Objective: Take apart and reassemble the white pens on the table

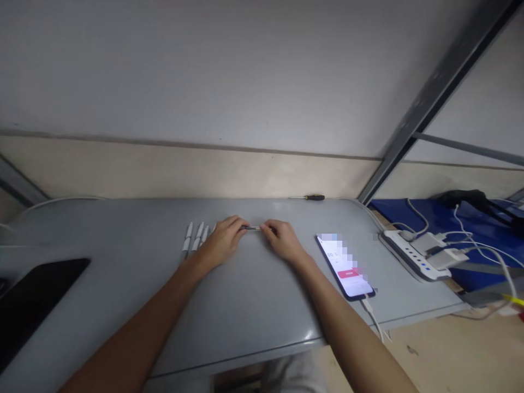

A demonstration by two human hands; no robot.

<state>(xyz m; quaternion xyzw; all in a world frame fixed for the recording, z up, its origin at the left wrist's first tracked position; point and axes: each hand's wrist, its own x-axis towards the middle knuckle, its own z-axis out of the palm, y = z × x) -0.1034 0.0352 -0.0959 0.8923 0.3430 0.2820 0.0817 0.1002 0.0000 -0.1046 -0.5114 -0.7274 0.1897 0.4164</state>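
Note:
Near the middle of the grey table, my left hand (227,236) and my right hand (281,238) face each other with fingers pinched. Between them they hold a slim pen (252,227) level, just above the tabletop or touching it; I cannot tell which. It looks dark towards the left and lighter towards the right, and both its ends are hidden by fingers. Beside my left hand lies a row of several white pens (197,236), roughly parallel, some of them partly covered by that hand.
A screwdriver (314,197) lies by the wall. To the right are a lit phone (346,267) on a white cable and a power strip (413,256) with plugged-in chargers. At left rests a black flat device (41,300). The grey table (245,316) ends in front of me.

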